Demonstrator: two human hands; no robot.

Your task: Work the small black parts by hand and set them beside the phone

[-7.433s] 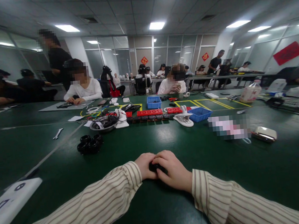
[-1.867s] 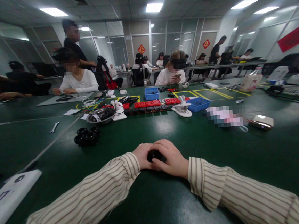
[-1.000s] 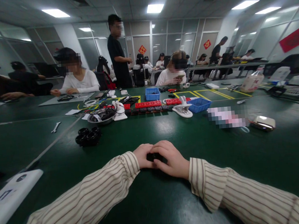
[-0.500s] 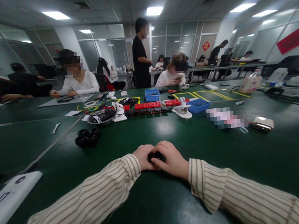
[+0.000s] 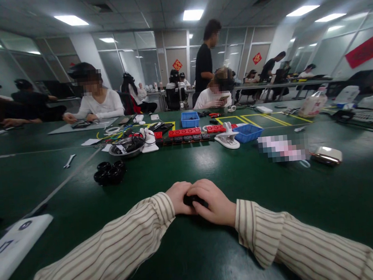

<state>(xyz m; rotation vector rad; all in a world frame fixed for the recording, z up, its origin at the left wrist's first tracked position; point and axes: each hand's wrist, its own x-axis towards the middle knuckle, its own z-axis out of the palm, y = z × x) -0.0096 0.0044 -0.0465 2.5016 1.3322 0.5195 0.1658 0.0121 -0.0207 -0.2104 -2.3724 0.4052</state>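
Both your hands meet over one small black part point(image 5: 194, 200) at the near middle of the desk point(image 5: 196, 252). Your left hand point(image 5: 179, 197) cups it from the left; your right hand point(image 5: 213, 201) covers it from the right and above, fingers curled down over it. Each grip is closed on the part, and only a dark sliver shows between your knuckles, so its shape cannot be told.

Judgement on the step in hand: you are working the part by feel, pressing or turning it between the two hands.
- Keep both wrists resting on the desk, as they are, so that force comes from the fingers alone.
- Let one hand steady the part and the other do the work.
- Lift the right fingers a little to see the part; at present they hide it.

Pose: both forearms, in striped sleeves point(image 5: 118, 255), lie flat and converge in a V towards the part. Wrists low, knuckles up, hands touching.

Nearby: a cluster of black rings point(image 5: 109, 173) lies well apart to the front left, and a white card point(image 5: 14, 246) at the left edge.
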